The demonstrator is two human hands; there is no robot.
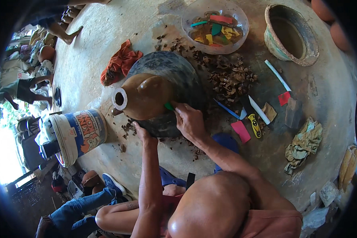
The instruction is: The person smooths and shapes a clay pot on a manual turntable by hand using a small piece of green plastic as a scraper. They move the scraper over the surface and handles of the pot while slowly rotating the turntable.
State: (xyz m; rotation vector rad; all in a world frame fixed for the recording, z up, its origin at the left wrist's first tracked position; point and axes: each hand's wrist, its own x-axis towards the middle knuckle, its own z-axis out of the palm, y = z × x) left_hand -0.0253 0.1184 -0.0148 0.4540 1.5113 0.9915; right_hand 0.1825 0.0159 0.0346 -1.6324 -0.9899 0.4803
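Observation:
A brown clay pot (152, 93) lies on its side on a dark round turntable (182, 73), its round mouth facing left. My right hand (190, 121) pinches a small green scraper (169, 106) and holds its edge against the pot's near right side. Low on the pot's near side, my left hand (144, 134) rests by the turntable's rim with its thumb stretched out. Its other fingers are mostly hidden. Reddish-orange cloth (121, 63) lies just beyond the turntable.
Clay shavings (232, 79) are heaped right of the turntable. Beyond stand a clear basin (242, 41) of coloured scrapers in murky water and a clay-crusted bowl (269, 39). A yellow-handled cutter (255, 126) and other tools lie at right. A white bucket (70, 139) stands left. Other people are nearby.

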